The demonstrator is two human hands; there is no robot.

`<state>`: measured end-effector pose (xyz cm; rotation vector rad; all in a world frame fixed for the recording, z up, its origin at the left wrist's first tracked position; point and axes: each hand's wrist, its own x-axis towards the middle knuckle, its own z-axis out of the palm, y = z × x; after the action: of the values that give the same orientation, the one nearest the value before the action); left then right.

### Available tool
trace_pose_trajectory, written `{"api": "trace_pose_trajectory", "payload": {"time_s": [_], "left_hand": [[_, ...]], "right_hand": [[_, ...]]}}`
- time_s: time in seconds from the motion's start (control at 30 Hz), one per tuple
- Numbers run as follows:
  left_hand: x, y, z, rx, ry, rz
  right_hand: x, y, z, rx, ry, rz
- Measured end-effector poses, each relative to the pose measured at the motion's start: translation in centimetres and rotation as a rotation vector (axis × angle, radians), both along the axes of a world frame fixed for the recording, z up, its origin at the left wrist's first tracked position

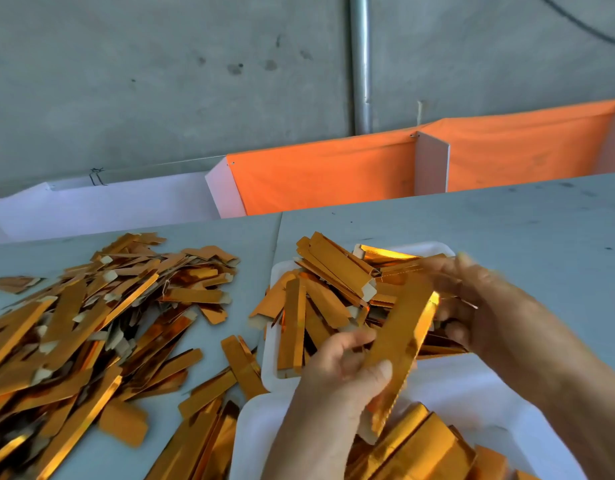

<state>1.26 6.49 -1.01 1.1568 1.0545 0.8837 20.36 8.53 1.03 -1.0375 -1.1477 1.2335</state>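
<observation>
In the head view, you are holding one gold strip (398, 344) up between both hands, tilted from lower left to upper right. It is hanging above the gap between the far white tray (277, 271) and the near white tray (250, 420).

The strip is looking like thin foil-faced card: very light, stiff along its length but quick to crease, and the shiny face is probably slippery under a dry thumb. The long edge seems already folded up into a lip, so you are better off taking it by the ends and the folded edges than squeezing the flat middle, which could dent or buckle.

Your left hand (344, 368) is gripping the lower part, thumb lying across the gold face and fingers curled behind, wrist coming up from the bottom of the frame. Your right hand (472, 299) is reaching in from the right, forearm slanting down to the corner, with its fingertips curling round the strip's upper end. Motion blur is hiding exactly where they are pressing.

Folded pieces are lying heaped in the far tray and more are stacking in the near one. A loose pile of flat strips (91, 323) is spreading over the grey table (507, 220) to your left. Beyond the table edge, orange cloth (334, 174) is hanging below a concrete wall (160, 81) with a metal pipe (361, 64).
</observation>
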Motion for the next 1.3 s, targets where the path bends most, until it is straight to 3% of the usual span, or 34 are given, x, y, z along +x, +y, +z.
{"api": "trace_pose_trajectory", "payload": {"time_s": [0.13, 0.33, 0.5, 0.7, 0.77, 0.97, 1.13, 1.3], "left_hand": [[-0.2, 0.2, 0.0, -0.078, -0.041, -0.087], [-0.5, -0.1, 0.4, -0.015, -0.072, -0.076], [-0.2, -0.8, 1.1, 0.392, 0.376, 0.234], [0.5, -0.8, 0.3, 0.945, 0.953, 0.214], [0.4, -0.8, 0.5, 0.971, 1.038, 0.2], [0.1, -0.9, 0.9, 0.969, 1.072, 0.171], [0.3, -1.4, 0.8, 0.836, 0.837, 0.112], [0.2, -1.4, 1.1, 0.8, 0.768, 0.154]], "right_hand": [[0.5, 0.2, -0.1, -0.008, -0.032, 0.13], [1.0, -0.1, 0.4, -0.036, 0.035, 0.222], [0.5, -0.2, 0.7, 0.009, -0.077, 0.155], [0.3, -0.5, 0.7, 0.001, -0.093, 0.156], [0.3, -0.5, 0.8, -0.022, -0.073, 0.17], [0.1, -0.9, 1.3, -0.075, -0.051, 0.227], [0.2, -1.0, 1.4, -0.105, 0.006, 0.254], [-0.1, -1.2, 1.5, -0.135, 0.039, 0.289]]}}
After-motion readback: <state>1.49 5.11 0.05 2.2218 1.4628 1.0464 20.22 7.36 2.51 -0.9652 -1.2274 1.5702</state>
